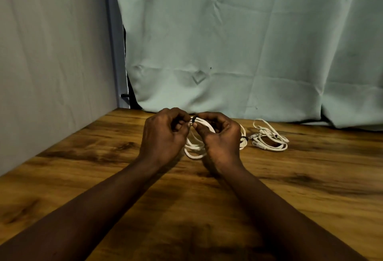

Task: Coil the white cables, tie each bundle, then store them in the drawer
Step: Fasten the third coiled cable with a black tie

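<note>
Fingers (182, 124) of the left hand (163, 136) and right hand (221, 138) curl tight, pinching the top of a coiled white cable (194, 148) at its small black band (194, 120), held above the brown wooden table (103, 157) near its far edge. To the right, a loose white cable (269, 138) lies on the wood.

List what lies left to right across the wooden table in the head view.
Left hand → coiled white cable gripped in both hands → right hand → white cable bundle with black tie, partly hidden behind that hand → loose white cable with plug ends.
</note>
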### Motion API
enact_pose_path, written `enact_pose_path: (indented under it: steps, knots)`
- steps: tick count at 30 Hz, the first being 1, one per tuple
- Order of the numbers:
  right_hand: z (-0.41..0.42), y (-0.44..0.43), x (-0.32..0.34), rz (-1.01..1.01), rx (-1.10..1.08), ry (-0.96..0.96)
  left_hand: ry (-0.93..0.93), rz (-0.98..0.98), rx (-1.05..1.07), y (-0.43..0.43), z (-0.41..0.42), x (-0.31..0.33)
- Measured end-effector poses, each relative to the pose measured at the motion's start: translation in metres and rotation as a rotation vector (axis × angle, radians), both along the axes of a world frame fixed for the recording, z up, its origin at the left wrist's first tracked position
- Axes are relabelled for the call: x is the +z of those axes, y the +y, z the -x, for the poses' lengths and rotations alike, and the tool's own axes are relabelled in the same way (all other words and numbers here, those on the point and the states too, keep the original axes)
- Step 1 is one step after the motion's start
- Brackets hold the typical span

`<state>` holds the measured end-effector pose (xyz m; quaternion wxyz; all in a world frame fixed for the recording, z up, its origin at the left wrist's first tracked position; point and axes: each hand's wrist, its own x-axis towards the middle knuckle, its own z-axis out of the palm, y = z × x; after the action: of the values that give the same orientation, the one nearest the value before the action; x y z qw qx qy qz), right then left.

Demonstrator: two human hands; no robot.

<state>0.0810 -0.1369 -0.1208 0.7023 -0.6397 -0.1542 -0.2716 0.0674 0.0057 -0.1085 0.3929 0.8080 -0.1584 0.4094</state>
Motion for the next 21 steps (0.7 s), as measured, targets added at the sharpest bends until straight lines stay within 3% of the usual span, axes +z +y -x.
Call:
enact_pose_path:
  steps: [3, 10, 21]
  knots:
    - [0.002, 0.002, 0.000, 0.033, 0.006, -0.004, 0.048, 0.101, -0.009, -0.001, 0.000, 0.001]
    - [0.004, 0.001, 0.000, 0.141, -0.018, -0.019, 0.022, 0.077, -0.011, -0.001, 0.006, 0.003]
    - [-0.001, -0.004, 0.001, 0.112, 0.041, 0.008, -0.225, -0.276, 0.002, 0.009, 0.002, -0.002]
